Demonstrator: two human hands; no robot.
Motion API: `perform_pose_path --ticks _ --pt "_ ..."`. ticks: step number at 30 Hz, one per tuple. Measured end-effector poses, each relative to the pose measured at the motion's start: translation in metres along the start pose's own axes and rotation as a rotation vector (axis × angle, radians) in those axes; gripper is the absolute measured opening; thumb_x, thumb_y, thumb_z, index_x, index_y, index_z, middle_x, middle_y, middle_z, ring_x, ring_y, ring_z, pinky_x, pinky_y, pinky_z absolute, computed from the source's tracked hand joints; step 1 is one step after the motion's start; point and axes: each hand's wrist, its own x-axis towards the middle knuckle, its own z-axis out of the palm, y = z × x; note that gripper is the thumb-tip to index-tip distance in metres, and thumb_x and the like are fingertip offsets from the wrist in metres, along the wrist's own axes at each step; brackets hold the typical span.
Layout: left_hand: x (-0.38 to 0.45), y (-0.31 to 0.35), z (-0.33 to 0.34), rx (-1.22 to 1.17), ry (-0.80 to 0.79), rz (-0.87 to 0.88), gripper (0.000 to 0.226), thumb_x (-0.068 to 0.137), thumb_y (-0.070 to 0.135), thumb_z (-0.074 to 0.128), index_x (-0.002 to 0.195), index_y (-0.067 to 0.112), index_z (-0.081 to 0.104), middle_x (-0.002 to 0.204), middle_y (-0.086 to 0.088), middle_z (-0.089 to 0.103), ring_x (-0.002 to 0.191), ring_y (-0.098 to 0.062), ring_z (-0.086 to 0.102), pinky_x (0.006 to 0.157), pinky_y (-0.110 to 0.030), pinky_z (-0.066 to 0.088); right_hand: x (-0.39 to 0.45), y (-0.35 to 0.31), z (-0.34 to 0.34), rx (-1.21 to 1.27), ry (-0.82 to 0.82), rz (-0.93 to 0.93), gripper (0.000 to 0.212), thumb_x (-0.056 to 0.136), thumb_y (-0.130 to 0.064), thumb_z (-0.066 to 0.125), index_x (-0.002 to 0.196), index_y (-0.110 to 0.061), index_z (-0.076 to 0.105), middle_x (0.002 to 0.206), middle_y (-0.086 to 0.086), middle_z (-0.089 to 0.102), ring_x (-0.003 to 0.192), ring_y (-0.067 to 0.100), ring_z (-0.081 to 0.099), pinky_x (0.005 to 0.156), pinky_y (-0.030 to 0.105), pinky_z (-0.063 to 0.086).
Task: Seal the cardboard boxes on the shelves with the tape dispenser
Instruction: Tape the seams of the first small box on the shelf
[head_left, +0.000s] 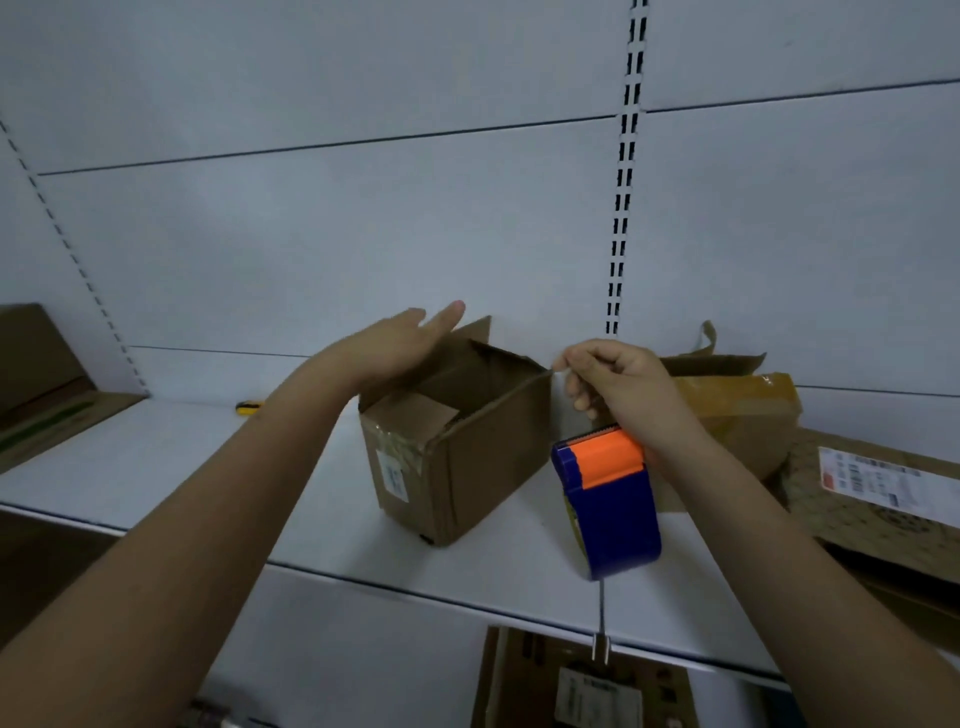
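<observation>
Head view
My left hand: my left hand (400, 340) is spread flat, fingers straight and together, laid against the raised flap at the back left of the open box (457, 441); it grips nothing.
My right hand: my right hand (618, 384) is curled, thumb and forefinger pinching the edge of the box's right flap at its far corner. The tape dispenser (605, 504) hangs below my palm and wrist; whether my lower fingers hook it, I cannot tell.
Tape dispenser: blue body with an orange top piece, tilted, at about 5 o'clock from the open box and just beside its right wall. A thin metal piece sticks down from its underside.
Open box: small brown carton standing on the shelf (208, 467), one inner flap folded down inside, a white label on its front left face.
Second box: at 3 o'clock from my right hand sits another box (737, 415), wrapped in yellowish tape, its top flaps ragged and up.
Flat carton: at 4 o'clock, far right, a flat carton (883, 493) with a printed label lies on the shelf.
Shelf and room: white shelf board, pale back panel (363, 208) with a slotted upright (626, 171). A small yellow object (249, 407) lies at 9 o'clock from the open box, well apart. Folded cardboard (41, 384) leans at the far left. Another labelled carton (587, 686) sits on the shelf below, at 6 o'clock.
</observation>
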Motion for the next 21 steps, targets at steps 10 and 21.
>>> perform_pose_path --ticks 10,21 --pt "-0.021 0.006 0.019 0.209 -0.179 0.168 0.095 0.064 0.096 0.047 0.139 0.037 0.047 0.139 0.0 0.046 0.118 -0.023 0.056 0.098 -0.045 0.052 0.009 -0.004 0.017 -0.143 -0.019 -0.009 0.026 0.099 -0.029 0.055 0.099 -0.011 0.074 0.083 0.011 0.072 0.057 0.006 0.059 0.053 0.015 0.05" --pt "0.002 0.002 -0.004 0.266 -0.206 0.107 0.083 0.09 0.065 0.056 0.157 0.041 0.014 0.153 -0.005 0.035 0.138 -0.029 0.041 0.112 -0.045 0.039 0.025 -0.002 0.031 -0.14 -0.058 0.078 0.026 0.1 -0.03 0.053 0.095 -0.012 0.071 0.092 0.008 0.073 0.057 0.011 0.058 0.052 0.02 0.048"
